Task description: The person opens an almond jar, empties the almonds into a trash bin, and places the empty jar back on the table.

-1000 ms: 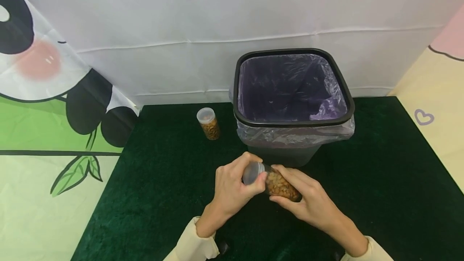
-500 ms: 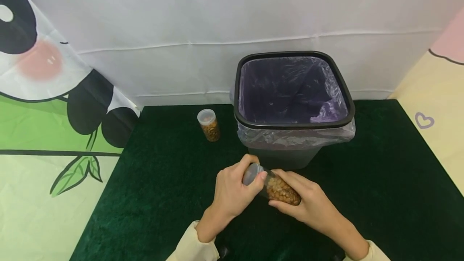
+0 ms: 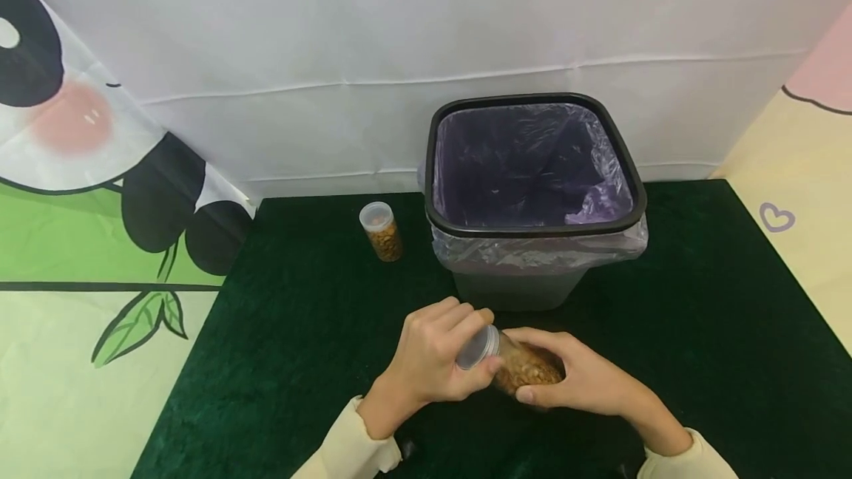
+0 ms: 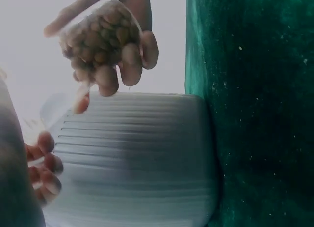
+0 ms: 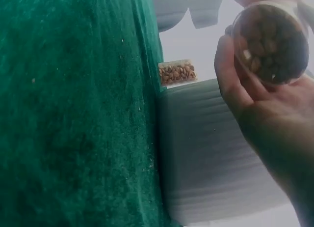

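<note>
A clear plastic jar (image 3: 529,369) of small brown pieces, like nuts or dried beans, lies tilted between my hands in the head view. Its translucent screw lid (image 3: 476,350) points left, where my left hand (image 3: 433,353) grips it between thumb and fingers. My right hand (image 3: 582,375) wraps round the jar's body, thumb underneath and fingers over the top. From the right wrist view the jar's round base (image 5: 270,42) shows, full of pieces. In the left wrist view the right hand's fingers (image 4: 131,65) curl round the filled part.
A second lidded jar (image 3: 382,232) of the same pieces stands upright at the back, left of a grey bin (image 3: 522,290). The bin has a black rim (image 3: 535,232) and a purple plastic liner (image 3: 459,161). Dark green cloth (image 3: 299,331) covers the table; a printed backdrop (image 3: 299,35) hangs behind.
Both hands have moved slightly down and right with the jar. My left hand has turned on the lid, its fingers now further over the top. The jar's body looks blurred now.
</note>
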A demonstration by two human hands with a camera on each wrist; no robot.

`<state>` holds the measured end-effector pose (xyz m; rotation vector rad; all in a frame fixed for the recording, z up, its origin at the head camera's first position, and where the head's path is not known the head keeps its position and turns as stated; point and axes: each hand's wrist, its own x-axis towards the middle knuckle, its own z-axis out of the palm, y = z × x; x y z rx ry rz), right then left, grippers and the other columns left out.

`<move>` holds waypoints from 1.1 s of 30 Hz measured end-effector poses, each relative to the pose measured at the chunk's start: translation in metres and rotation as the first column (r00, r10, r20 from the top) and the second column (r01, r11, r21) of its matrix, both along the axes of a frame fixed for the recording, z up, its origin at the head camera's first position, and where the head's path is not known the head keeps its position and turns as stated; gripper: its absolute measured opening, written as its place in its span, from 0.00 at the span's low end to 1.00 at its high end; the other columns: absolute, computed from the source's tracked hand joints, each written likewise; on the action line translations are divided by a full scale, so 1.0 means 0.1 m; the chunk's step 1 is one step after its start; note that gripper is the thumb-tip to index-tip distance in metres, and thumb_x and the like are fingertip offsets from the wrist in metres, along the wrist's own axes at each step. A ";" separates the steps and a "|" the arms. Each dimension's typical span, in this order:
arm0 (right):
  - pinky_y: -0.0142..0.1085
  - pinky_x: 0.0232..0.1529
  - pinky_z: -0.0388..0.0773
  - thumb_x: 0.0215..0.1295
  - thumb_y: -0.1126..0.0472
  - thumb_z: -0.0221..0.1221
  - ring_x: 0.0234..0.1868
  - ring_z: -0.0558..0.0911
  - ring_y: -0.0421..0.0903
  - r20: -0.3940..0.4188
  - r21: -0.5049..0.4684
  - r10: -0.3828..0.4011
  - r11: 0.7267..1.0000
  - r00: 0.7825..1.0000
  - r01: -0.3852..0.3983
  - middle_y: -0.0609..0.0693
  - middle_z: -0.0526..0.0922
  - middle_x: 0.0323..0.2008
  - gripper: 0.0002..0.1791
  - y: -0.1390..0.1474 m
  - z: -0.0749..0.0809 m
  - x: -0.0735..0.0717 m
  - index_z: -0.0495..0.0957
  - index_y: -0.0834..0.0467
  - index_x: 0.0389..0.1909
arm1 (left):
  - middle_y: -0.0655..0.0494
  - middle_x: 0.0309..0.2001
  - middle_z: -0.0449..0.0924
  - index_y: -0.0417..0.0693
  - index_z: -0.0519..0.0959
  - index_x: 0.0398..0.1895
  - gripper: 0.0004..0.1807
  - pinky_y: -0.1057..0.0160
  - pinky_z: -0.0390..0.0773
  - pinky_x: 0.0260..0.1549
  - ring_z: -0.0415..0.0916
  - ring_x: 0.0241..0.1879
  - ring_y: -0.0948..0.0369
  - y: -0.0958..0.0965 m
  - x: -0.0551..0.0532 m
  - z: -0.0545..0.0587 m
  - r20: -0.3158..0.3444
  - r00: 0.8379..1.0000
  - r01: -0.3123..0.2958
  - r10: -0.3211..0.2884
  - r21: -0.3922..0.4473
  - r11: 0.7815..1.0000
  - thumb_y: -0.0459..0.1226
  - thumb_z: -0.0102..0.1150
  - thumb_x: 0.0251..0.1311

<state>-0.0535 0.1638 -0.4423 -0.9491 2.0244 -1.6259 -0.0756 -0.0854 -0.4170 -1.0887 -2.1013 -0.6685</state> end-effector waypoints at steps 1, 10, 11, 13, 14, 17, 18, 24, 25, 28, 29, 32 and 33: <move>0.37 0.44 0.85 0.69 0.68 0.63 0.46 0.84 0.41 0.035 -0.024 0.034 0.999 0.999 -0.034 0.51 0.84 0.55 0.32 0.01 -0.01 -0.01 0.70 0.52 0.73 | 0.62 0.26 0.82 0.51 0.85 0.40 0.29 0.73 0.75 0.22 0.71 0.23 0.67 0.01 0.00 0.01 -0.034 0.999 0.019 -0.019 0.000 1.000 0.60 0.40 0.75; 0.42 0.46 0.88 0.72 0.65 0.58 0.48 0.85 0.43 0.193 -0.174 0.274 0.955 0.942 -0.242 0.53 0.83 0.55 0.26 0.09 -0.06 -0.04 0.69 0.59 0.70 | 0.62 0.23 0.78 0.51 0.86 0.39 0.29 0.74 0.72 0.22 0.69 0.22 0.66 0.06 -0.05 0.07 -0.246 0.946 0.207 -0.210 -0.037 0.978 0.59 0.40 0.74; 0.43 0.47 0.88 0.72 0.64 0.58 0.48 0.85 0.43 0.211 -0.183 0.292 0.949 0.933 -0.256 0.53 0.83 0.55 0.26 0.09 -0.06 -0.04 0.69 0.60 0.69 | 0.62 0.23 0.78 0.50 0.86 0.39 0.29 0.74 0.73 0.23 0.69 0.22 0.66 0.06 -0.06 0.07 -0.257 0.939 0.227 -0.230 -0.043 0.973 0.58 0.40 0.74; 0.43 0.48 0.88 0.72 0.64 0.59 0.49 0.85 0.43 0.226 -0.184 0.313 0.944 0.923 -0.275 0.53 0.82 0.56 0.26 0.09 -0.06 -0.03 0.68 0.60 0.69 | 0.62 0.23 0.79 0.50 0.87 0.40 0.29 0.74 0.73 0.24 0.70 0.22 0.66 0.06 -0.06 0.07 -0.268 0.926 0.259 -0.265 -0.057 0.964 0.58 0.41 0.74; 0.43 0.49 0.87 0.72 0.64 0.59 0.49 0.85 0.43 0.230 -0.178 0.316 0.944 0.921 -0.279 0.53 0.82 0.56 0.26 0.09 -0.05 -0.02 0.68 0.60 0.69 | 0.62 0.23 0.79 0.51 0.87 0.40 0.28 0.75 0.73 0.24 0.70 0.23 0.67 0.05 -0.06 0.07 -0.266 0.923 0.269 -0.276 -0.064 0.961 0.58 0.41 0.74; 0.41 0.49 0.87 0.71 0.66 0.60 0.49 0.85 0.43 0.225 -0.143 0.308 0.949 0.924 -0.282 0.53 0.82 0.56 0.26 0.09 -0.04 0.00 0.69 0.58 0.69 | 0.62 0.24 0.78 0.52 0.87 0.39 0.27 0.76 0.70 0.23 0.69 0.22 0.67 0.05 -0.05 0.06 -0.266 0.921 0.271 -0.284 -0.087 0.959 0.57 0.41 0.74; 0.41 0.49 0.87 0.71 0.66 0.60 0.49 0.85 0.42 0.215 -0.128 0.303 0.951 0.928 -0.281 0.52 0.82 0.56 0.27 0.09 -0.04 0.01 0.69 0.58 0.69 | 0.62 0.24 0.78 0.52 0.86 0.38 0.27 0.76 0.69 0.22 0.68 0.22 0.67 0.05 -0.05 0.06 -0.264 0.923 0.265 -0.281 -0.094 0.960 0.56 0.41 0.73; 0.39 0.46 0.86 0.71 0.67 0.61 0.46 0.84 0.39 0.131 -0.082 0.293 0.955 0.947 -0.285 0.50 0.83 0.53 0.26 0.02 -0.06 0.03 0.71 0.54 0.68 | 0.64 0.20 0.72 0.55 0.81 0.27 0.24 0.76 0.59 0.18 0.61 0.18 0.68 0.04 -0.03 0.06 -0.242 0.937 0.232 -0.253 -0.113 0.966 0.52 0.38 0.71; 0.39 0.45 0.87 0.71 0.68 0.61 0.46 0.84 0.39 0.118 -0.085 0.291 0.956 0.950 -0.282 0.50 0.83 0.53 0.27 0.01 -0.07 0.04 0.71 0.54 0.69 | 0.65 0.19 0.71 0.55 0.80 0.25 0.24 0.76 0.58 0.18 0.59 0.18 0.68 0.04 -0.03 0.06 -0.245 0.936 0.231 -0.253 -0.113 0.966 0.51 0.37 0.71; 0.38 0.44 0.87 0.71 0.69 0.62 0.45 0.84 0.39 0.078 -0.087 0.262 0.963 0.962 -0.256 0.51 0.84 0.53 0.30 -0.02 -0.08 0.07 0.69 0.54 0.71 | 0.65 0.18 0.70 0.57 0.77 0.22 0.24 0.75 0.55 0.17 0.57 0.17 0.68 0.04 -0.03 0.07 -0.252 0.936 0.221 -0.244 -0.114 0.969 0.49 0.34 0.71; 0.38 0.44 0.87 0.71 0.69 0.62 0.45 0.84 0.39 0.065 -0.084 0.249 0.966 0.966 -0.243 0.52 0.84 0.53 0.31 -0.03 -0.08 0.09 0.68 0.54 0.73 | 0.66 0.18 0.69 0.58 0.76 0.21 0.24 0.75 0.54 0.17 0.56 0.17 0.68 0.05 -0.03 0.08 -0.257 0.936 0.217 -0.239 -0.114 0.970 0.49 0.33 0.71; 0.37 0.45 0.86 0.70 0.70 0.63 0.46 0.84 0.40 0.025 -0.061 0.190 0.980 0.981 -0.188 0.50 0.84 0.55 0.35 -0.06 -0.06 0.14 0.66 0.53 0.75 | 0.66 0.17 0.68 0.59 0.75 0.19 0.25 0.75 0.52 0.16 0.55 0.17 0.68 0.04 -0.02 0.09 -0.265 0.939 0.195 -0.219 -0.112 0.974 0.48 0.31 0.71; 0.37 0.46 0.86 0.70 0.70 0.64 0.46 0.84 0.40 0.003 -0.052 0.170 0.984 0.985 -0.170 0.50 0.84 0.55 0.36 -0.07 -0.05 0.16 0.65 0.53 0.76 | 0.66 0.17 0.68 0.59 0.75 0.19 0.25 0.75 0.52 0.16 0.55 0.17 0.68 0.04 -0.02 0.09 -0.269 0.940 0.187 -0.209 -0.107 0.977 0.48 0.31 0.71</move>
